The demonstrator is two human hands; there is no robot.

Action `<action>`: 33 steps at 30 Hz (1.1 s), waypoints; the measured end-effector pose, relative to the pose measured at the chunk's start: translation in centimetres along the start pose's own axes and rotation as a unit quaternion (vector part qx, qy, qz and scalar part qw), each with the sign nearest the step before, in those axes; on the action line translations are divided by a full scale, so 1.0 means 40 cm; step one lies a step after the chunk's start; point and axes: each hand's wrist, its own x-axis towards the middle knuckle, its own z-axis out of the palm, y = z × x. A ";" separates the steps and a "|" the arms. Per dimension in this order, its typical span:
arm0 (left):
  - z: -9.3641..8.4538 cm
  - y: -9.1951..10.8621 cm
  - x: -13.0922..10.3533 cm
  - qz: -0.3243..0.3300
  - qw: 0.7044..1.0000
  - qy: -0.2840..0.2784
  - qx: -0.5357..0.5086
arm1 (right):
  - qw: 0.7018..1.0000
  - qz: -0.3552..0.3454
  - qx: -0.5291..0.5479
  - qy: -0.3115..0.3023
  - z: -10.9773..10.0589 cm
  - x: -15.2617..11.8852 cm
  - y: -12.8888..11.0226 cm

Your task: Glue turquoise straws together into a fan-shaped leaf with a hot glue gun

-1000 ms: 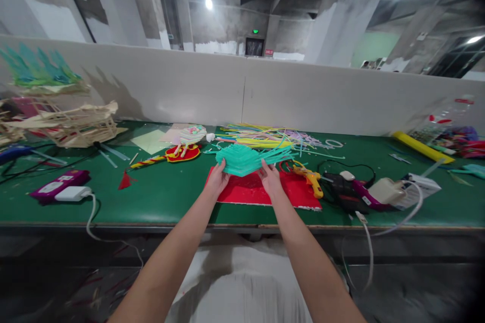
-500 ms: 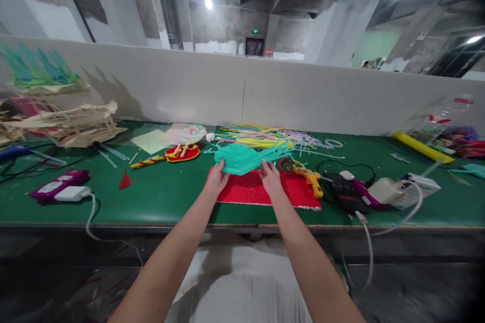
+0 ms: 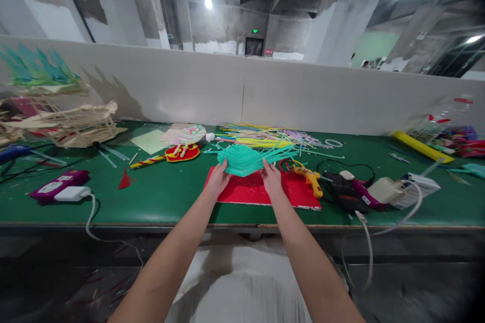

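Between my two hands is a teal woven piece point(image 3: 244, 160) made of thin strips, with loose strip ends fanning out at its right side. My left hand point(image 3: 219, 177) pinches its left edge between thumb and fingers. At the lower right edge, my right hand point(image 3: 270, 176) grips it the same way. The piece is held above a red board point(image 3: 242, 191) that lies on the green tabletop. Just right of the board's upper part rests a yellow hot glue gun point(image 3: 311, 180).
Colourful loose strips point(image 3: 261, 136) are heaped behind my hands. A striped ornament point(image 3: 192, 135) and a red-yellow tasselled piece point(image 3: 182, 154) lie to the left. Purple power strips point(image 3: 64, 185) and cables sit at both sides. A yellow tube point(image 3: 422, 146) and clear bottle point(image 3: 441, 118) stand far right.
The teal woven piece has shifted slightly to the right and tilted a little between my hands. Both hands keep their grip, and the table's other things have not moved.
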 end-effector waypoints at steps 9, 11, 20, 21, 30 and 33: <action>0.014 -0.002 -0.013 0.003 0.999 -0.021 0.048 | 1.000 -0.013 -0.021 0.013 -0.002 -0.005 -0.008; 0.016 -0.004 -0.016 0.000 0.998 -0.028 0.051 | 1.000 -0.009 -0.021 0.008 -0.001 -0.005 -0.008; 0.028 0.009 -0.020 -0.052 0.998 -0.021 0.028 | 1.000 0.000 -0.010 0.019 0.003 -0.004 -0.001; 0.029 0.011 -0.018 -0.061 0.998 -0.017 0.017 | 1.000 -0.004 -0.008 0.021 0.003 -0.004 -0.001; 0.033 0.002 -0.025 -0.027 0.997 -0.013 0.064 | 1.000 -0.018 -0.008 -0.008 0.014 -0.010 -0.010; 0.038 0.004 -0.028 -0.025 0.998 0.001 0.057 | 0.996 -0.023 -0.033 -0.078 0.026 -0.010 -0.002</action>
